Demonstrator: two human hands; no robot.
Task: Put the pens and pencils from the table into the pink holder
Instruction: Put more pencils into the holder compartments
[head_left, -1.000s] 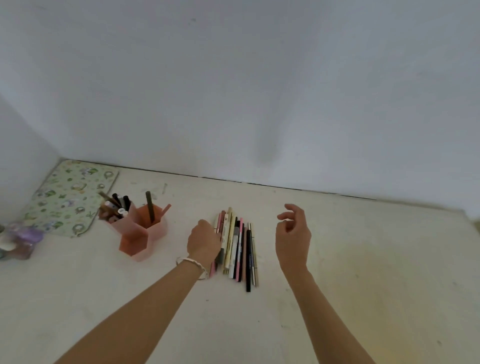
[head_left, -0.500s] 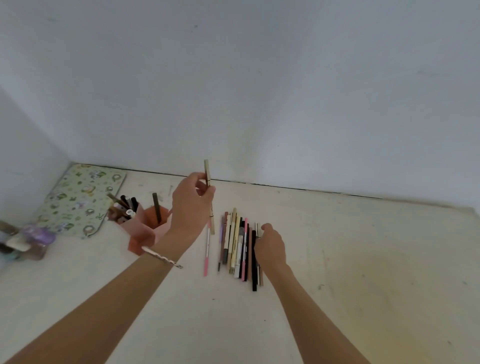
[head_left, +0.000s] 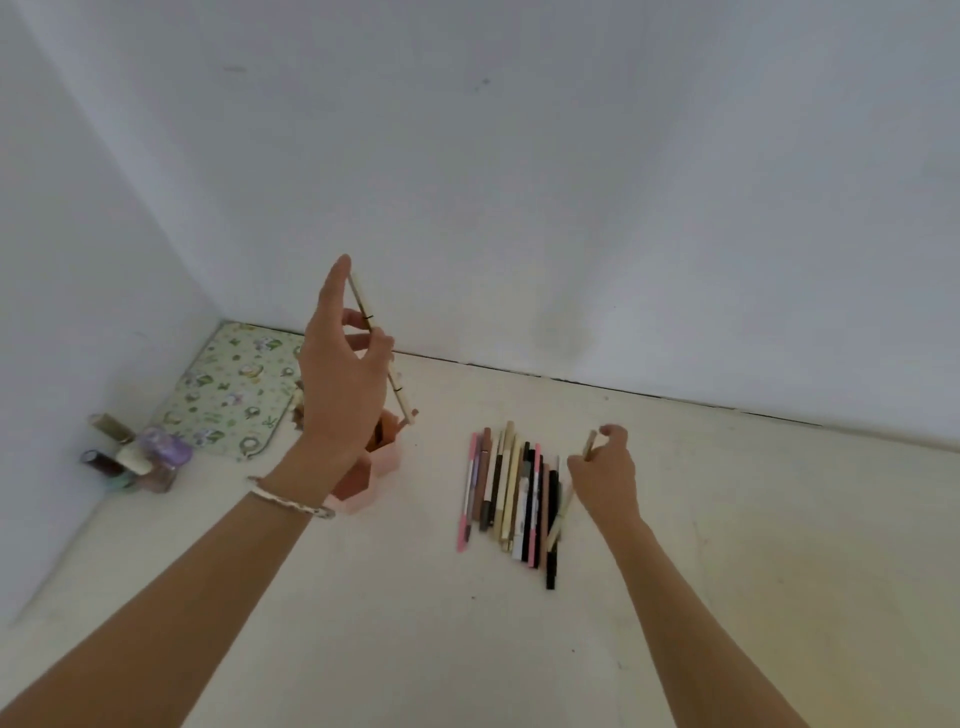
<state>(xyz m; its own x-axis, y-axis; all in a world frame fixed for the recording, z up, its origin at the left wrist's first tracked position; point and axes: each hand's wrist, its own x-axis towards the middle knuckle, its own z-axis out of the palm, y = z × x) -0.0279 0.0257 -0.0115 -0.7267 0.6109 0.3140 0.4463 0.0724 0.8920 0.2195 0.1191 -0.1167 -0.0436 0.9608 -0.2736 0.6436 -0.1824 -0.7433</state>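
My left hand (head_left: 345, 374) is raised above the pink holder (head_left: 382, 465) and pinches a cream pencil (head_left: 402, 402), which tilts with its lower tip just over the holder's rim. My wrist and hand hide most of the holder. A row of several pens and pencils (head_left: 511, 493) lies side by side on the table to the right of the holder. At the right end of that row my right hand (head_left: 608, 475) grips a beige pencil (head_left: 563, 512), its upper end sticking out between the fingers.
A green patterned mat (head_left: 234, 387) lies in the back left corner against the wall. Small bottles and jars (head_left: 140, 457) stand at the left wall in front of it. White walls close off the table at the back and left.
My left hand has carried the cream pencil up and left, over the holder. My right hand has taken hold of a beige pencil at the right end of the row.
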